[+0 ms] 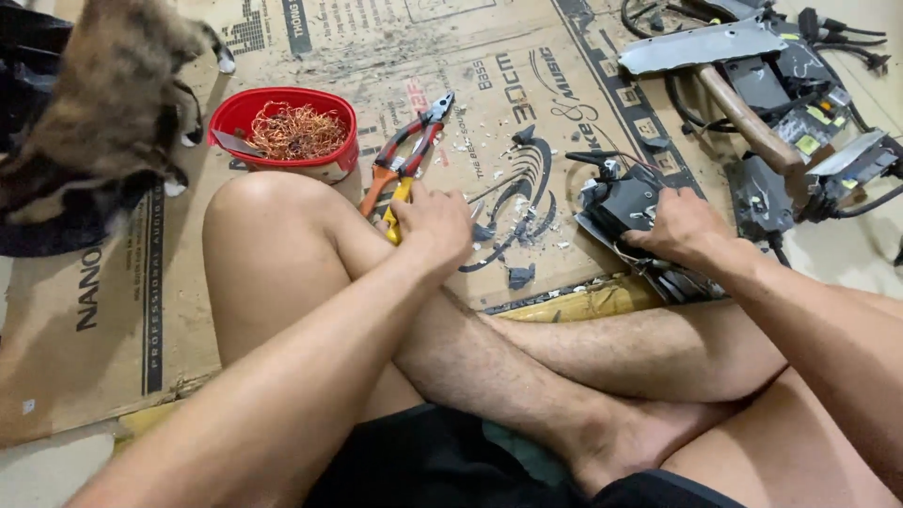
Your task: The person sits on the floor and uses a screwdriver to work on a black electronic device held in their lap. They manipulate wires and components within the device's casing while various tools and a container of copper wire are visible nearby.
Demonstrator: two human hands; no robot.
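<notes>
Far left, a brown furry animal (99, 103) lies on the cardboard sheet (113, 310) that covers the floor, well apart from the work. Next to it stands a red bowl (282, 127) w/ a heap of stripped copper wire (296, 130) and a grey blade-like piece inside, so I judge some wire is already pulled out. Just right of the bowl lie red-handled pliers (409, 146), not in use.

The left hand (433, 226) is closed on a yellow-handled tool (399, 205); fingers wrapped tight, tool tip is hidden. Between both hands are black plastic chips (513, 240) and white crumbs, approx. what breaking a casing leaves.

The right hand (682, 226) presses down on a black electronic unit (625, 202), already cracked open; fingers curled over its edge, gripping it. It seems not fully emptied.

Far right, a hammer (752, 122) rests over more black units (818, 103) w/ cables, still unopened as far as I see. The person's crossed legs lie close below the work area and limit the space.
</notes>
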